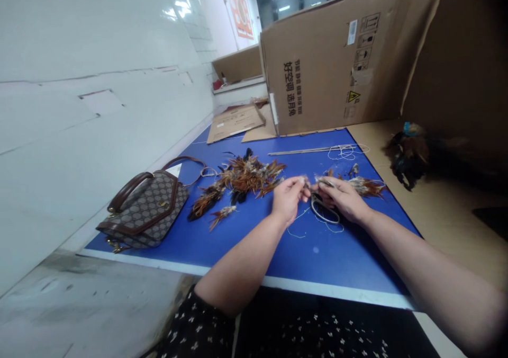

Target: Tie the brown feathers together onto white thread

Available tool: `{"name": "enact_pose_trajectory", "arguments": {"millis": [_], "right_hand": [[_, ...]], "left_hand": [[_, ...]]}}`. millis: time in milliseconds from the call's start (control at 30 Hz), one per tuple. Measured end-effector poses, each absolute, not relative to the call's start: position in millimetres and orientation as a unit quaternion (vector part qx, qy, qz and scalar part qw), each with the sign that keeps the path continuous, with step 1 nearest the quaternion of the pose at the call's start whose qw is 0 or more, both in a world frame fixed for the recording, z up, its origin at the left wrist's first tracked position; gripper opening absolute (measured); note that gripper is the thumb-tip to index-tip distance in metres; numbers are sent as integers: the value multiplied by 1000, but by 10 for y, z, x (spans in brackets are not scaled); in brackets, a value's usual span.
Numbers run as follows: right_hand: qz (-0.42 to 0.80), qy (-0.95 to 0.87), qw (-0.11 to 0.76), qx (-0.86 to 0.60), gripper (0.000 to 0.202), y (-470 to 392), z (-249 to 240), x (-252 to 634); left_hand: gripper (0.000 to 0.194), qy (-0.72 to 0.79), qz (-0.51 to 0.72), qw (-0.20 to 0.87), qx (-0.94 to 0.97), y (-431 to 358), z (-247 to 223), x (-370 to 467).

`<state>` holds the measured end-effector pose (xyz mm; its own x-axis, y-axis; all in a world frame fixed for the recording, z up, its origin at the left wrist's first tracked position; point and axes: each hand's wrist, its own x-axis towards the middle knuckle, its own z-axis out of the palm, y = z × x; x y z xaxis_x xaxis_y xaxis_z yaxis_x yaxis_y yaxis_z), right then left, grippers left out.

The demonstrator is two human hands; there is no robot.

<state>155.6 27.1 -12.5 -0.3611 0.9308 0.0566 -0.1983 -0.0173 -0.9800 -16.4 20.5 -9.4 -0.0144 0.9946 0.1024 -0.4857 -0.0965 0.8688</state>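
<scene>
Over the blue table mat, my left hand [289, 198] pinches something small and greyish that I cannot make out. Close beside it, my right hand [341, 196] is closed too, with a small grey feather-like piece at its fingertips. Scissors [325, 211] lie below the fingers, their grey handle loop showing and the rest hidden by my right hand. Thin pale thread [297, 236] curls on the mat near both hands. A large pile of brown and black feathers [248, 175] is to the left. Behind my right hand lies a smaller bunch of brown feathers [367, 187].
A patterned handbag [148, 209] stands at the left edge of the blue mat [238, 247]. Thin rods [297, 151] with white string lie toward the back. A big cardboard box [325, 66] rises behind. Dark feathers [408, 154] are at the right.
</scene>
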Motion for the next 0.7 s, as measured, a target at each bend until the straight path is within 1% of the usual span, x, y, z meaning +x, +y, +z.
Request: {"name": "enact_pose_trajectory", "arguments": {"millis": [133, 267, 367, 467, 700], "right_hand": [[607, -553, 451, -350, 44, 243, -103, 1547], [506, -610, 460, -400, 45, 216, -47, 1552], [448, -649, 466, -401, 45, 202, -11, 1543], [444, -655, 474, -385, 46, 196, -3, 1521], [476, -605, 499, -399, 45, 162, 18, 1481]], "left_hand": [[36, 333, 627, 584, 394, 209, -122, -156], [35, 338, 630, 581, 388, 228, -148, -164], [36, 337, 619, 585, 401, 225, -173, -153], [37, 335, 609, 593, 407, 214, -196, -137], [39, 321, 593, 609, 418, 212, -235, -133]]}}
